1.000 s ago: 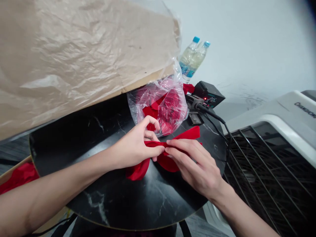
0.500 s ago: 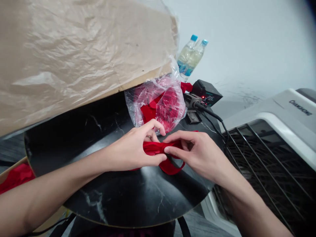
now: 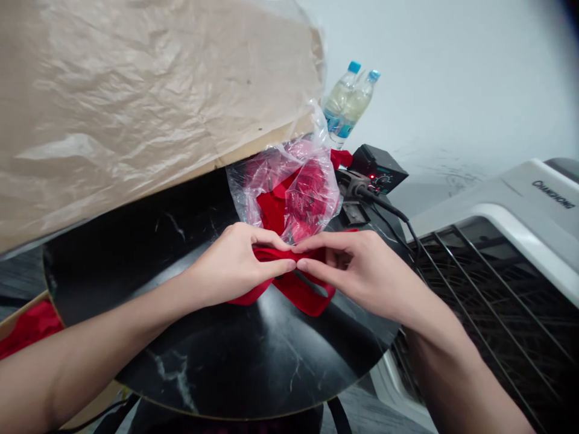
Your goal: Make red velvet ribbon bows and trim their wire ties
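Two hands, the left hand (image 3: 228, 265) and right hand (image 3: 368, 271), are pinching one red fabric strip (image 3: 296, 296) over one black table (image 3: 230, 367); its gripped length is running left-right, looped portions sagging nearer the person; two bottles (image 3: 356, 107) are showing beyond.

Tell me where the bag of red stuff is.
In the head view, the bag sits near centre on the black table, just beyond the left hand and right hand, left of the black box.
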A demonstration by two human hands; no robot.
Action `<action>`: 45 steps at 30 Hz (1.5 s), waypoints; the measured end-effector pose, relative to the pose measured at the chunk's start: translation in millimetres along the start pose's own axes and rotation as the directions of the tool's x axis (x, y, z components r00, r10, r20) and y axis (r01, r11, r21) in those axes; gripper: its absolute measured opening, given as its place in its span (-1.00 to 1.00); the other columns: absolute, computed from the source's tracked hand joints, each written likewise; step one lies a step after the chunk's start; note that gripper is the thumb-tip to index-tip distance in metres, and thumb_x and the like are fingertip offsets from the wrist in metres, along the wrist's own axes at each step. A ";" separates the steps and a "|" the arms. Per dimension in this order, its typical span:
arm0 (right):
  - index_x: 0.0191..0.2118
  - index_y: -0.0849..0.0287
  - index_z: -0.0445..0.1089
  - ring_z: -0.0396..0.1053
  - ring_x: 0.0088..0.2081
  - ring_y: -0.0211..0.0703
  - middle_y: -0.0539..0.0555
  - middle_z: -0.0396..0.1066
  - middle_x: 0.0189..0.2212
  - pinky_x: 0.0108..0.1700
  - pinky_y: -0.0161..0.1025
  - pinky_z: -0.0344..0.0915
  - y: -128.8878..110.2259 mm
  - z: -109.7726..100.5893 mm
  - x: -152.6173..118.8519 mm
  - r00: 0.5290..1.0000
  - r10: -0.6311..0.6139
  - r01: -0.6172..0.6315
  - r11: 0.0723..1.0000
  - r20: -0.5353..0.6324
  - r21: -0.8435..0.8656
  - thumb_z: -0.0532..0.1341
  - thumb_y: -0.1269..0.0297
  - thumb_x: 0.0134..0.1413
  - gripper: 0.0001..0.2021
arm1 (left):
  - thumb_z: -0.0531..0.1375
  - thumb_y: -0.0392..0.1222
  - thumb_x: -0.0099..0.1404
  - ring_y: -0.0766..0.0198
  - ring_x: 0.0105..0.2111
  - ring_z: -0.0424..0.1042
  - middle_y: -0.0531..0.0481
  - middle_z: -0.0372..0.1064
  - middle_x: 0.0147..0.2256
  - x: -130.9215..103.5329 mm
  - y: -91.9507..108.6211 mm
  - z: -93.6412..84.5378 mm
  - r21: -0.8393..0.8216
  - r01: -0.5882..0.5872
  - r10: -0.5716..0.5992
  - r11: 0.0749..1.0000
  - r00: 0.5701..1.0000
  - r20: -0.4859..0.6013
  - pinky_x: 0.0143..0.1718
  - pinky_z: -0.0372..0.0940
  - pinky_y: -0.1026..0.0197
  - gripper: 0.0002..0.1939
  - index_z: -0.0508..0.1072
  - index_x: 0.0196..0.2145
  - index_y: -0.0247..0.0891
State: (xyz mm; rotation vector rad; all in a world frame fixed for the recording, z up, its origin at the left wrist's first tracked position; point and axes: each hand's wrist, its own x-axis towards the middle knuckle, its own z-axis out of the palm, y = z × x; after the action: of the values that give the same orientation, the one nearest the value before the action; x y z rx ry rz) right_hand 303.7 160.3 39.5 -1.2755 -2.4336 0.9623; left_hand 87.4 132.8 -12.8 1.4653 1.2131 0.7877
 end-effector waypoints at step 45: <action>0.00 0.12 0.52 0.47 -0.12 -0.06 0.10 0.61 -0.09 -0.06 -0.06 0.41 28.1 14.8 -17.7 0.671 -0.684 0.346 0.629 -0.284 -0.697 0.30 0.44 0.29 -0.79 | 0.53 -0.15 0.08 0.28 -0.40 0.53 -0.02 0.60 -0.36 5.9 -2.9 4.5 -0.591 0.158 -0.186 0.791 0.982 0.014 -0.33 0.38 0.29 -0.75 0.63 -0.33 -0.29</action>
State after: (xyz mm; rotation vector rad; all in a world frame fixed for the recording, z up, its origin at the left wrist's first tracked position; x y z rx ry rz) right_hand 325.4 151.0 11.9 -0.6698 -2.4418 -0.3422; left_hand 92.3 137.0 -17.4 0.8116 0.9886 0.9680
